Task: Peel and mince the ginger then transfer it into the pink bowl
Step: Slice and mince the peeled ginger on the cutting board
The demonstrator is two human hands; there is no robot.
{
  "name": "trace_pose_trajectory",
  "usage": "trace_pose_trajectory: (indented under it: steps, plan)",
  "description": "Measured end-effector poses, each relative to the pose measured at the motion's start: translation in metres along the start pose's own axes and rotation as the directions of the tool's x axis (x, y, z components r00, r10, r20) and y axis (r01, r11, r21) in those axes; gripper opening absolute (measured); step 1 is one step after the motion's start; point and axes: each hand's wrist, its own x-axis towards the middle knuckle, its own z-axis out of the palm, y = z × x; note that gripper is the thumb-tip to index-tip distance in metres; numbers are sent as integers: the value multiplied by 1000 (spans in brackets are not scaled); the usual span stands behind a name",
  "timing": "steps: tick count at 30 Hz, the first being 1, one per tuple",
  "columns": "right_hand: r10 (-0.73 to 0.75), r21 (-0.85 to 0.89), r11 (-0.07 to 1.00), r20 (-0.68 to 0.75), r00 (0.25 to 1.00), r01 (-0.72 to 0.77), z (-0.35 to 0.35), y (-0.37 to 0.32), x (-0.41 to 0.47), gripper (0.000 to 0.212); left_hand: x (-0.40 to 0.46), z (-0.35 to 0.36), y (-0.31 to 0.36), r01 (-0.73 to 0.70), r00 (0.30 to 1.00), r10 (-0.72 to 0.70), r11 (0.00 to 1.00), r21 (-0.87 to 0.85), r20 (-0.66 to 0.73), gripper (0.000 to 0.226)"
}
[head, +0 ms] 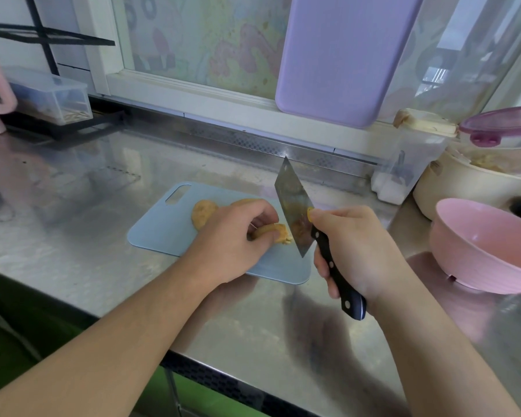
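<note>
While our left hand (238, 233) pinches a piece of ginger (272, 233) against the blue cutting board (163, 230), fingers curled over its top, our right hand (352, 251) is wrapped around the black handle of a cleaver (295, 212). We hold the blade tilted, its edge just beside the right end of the pinched ginger, and a small yellow sliver clings to the blade near our thumb. Two more ginger pieces (203, 212) lie on the board behind the left hand, one partly hidden by our knuckles. We cannot tell whether the blade touches the board. Well to the right, the pink bowl (481, 254) sits on the steel counter (73, 206), near a cream bowl (463, 185) behind it. A lilac board (337, 61) leans against the window, and a clear box (51, 97) stands at the far left.
</note>
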Motion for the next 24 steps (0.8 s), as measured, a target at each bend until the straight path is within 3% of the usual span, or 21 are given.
trace_pose_trajectory:
  steps: [24]
  plan:
    - [-9,-56,998,27,1000,11,0,-2,-3,42,-4,-1,4,-4,998,9,997,79,-64,10]
